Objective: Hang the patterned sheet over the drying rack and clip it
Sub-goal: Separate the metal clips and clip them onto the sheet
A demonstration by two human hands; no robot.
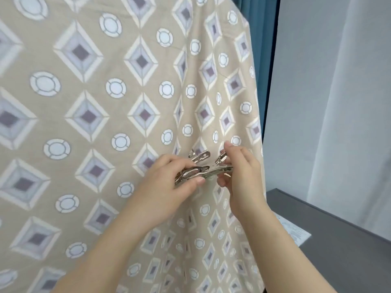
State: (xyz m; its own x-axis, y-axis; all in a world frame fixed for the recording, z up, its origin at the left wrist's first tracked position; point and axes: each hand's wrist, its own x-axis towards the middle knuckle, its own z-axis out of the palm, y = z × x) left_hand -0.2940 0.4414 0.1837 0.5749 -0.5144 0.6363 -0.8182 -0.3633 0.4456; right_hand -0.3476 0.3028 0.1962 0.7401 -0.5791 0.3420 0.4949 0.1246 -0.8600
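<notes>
The patterned sheet [118, 106], beige with grey diamonds and white circles, hangs down in front of me and fills most of the view. The drying rack is hidden behind it. In front of the sheet I hold a bunch of silver metal clips [201, 166]. My left hand [167, 185] grips several of them from the left. My right hand [239, 172] pinches one clip [222, 169] by its end, between thumb and fingers.
A dark blue curtain [264, 60] hangs just right of the sheet's edge, with a pale sheer curtain [349, 102] beyond it. A dark grey ledge [330, 229] runs along the lower right, with a white paper [296, 231] lying on it.
</notes>
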